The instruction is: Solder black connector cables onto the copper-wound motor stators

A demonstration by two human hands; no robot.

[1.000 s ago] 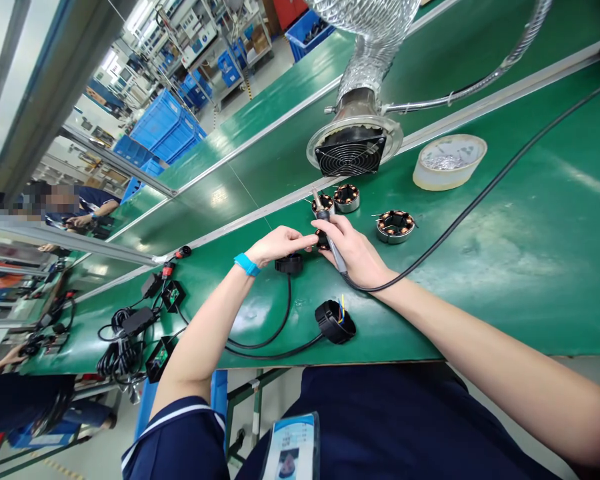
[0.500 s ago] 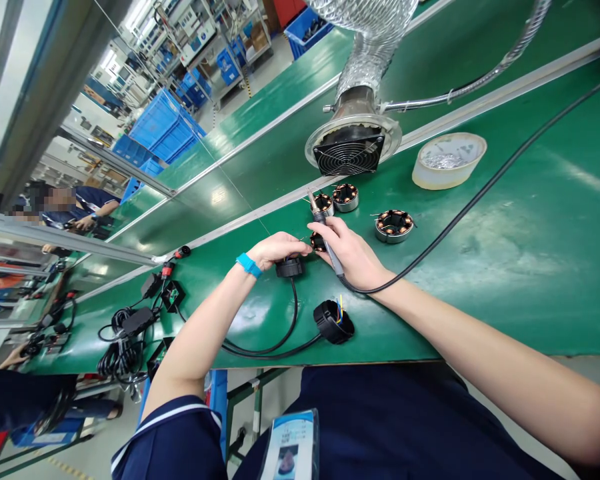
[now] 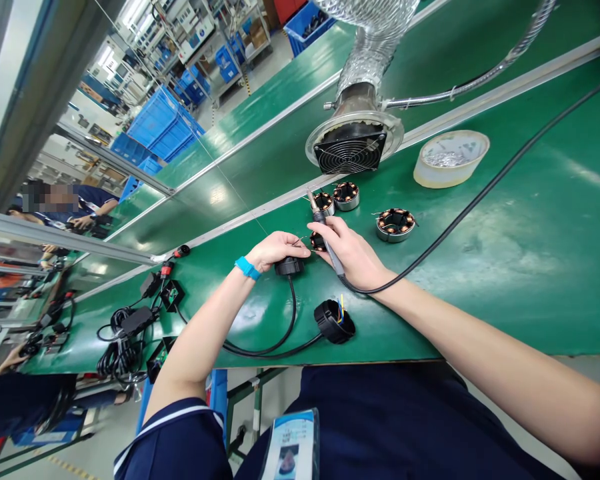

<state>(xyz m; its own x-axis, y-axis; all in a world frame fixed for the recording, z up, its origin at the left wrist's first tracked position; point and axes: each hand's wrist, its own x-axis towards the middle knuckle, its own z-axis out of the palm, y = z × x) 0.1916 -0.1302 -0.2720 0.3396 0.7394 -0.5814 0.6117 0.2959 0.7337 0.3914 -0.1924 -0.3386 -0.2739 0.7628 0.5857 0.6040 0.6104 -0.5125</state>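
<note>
My right hand (image 3: 357,255) grips the soldering iron (image 3: 334,257), tip angled up and away from me. A copper-wound stator (image 3: 317,241) sits at the same hand's fingers, over the green bench (image 3: 505,280). My left hand (image 3: 275,249) is just above a black round housing (image 3: 289,267), fingers bunched; can't tell if it's gripping anything. Second housing (image 3: 334,323), coloured wires up, lies nearer me.

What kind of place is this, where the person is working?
Probably an electronics assembly workshop: copper-wound rings lie on a long green bench, the right hand holds what looks like a soldering iron, and a foil duct hangs above.
</note>
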